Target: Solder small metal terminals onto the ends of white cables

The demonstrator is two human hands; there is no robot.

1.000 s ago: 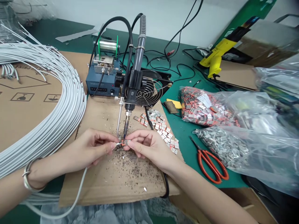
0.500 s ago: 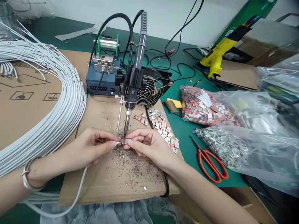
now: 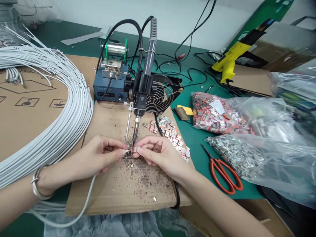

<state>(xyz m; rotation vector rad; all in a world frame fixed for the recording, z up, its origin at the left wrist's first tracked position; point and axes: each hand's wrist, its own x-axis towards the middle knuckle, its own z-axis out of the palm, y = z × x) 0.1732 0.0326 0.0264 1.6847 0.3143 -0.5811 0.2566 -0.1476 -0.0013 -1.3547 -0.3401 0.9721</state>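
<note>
My left hand (image 3: 106,156) pinches the end of a white cable (image 3: 90,191), which loops down below it. Between the fingertips of my right hand (image 3: 155,153) is a small metal USB connector (image 3: 136,149) with an orange-red part. The cable's end meets the connector. Right over this spot, the tip of a soldering iron (image 3: 135,131) on a stand points down and appears to touch the connector; a thin metal feed tube (image 3: 127,128) ends beside it. Exact contact is too small to tell.
A coil of white cables (image 3: 81,108) lies left. Behind stand a blue solder feeder (image 3: 108,89) and a black fan (image 3: 158,97). Loose connectors (image 3: 174,138), orange-handled scissors (image 3: 227,176), bags of parts (image 3: 214,113) and a yellow heat gun (image 3: 229,62) are on the right.
The whole view has shifted slightly, with things a little farther right and down. Both hands keep their grips, and the connector sits under the iron tip as before.
</note>
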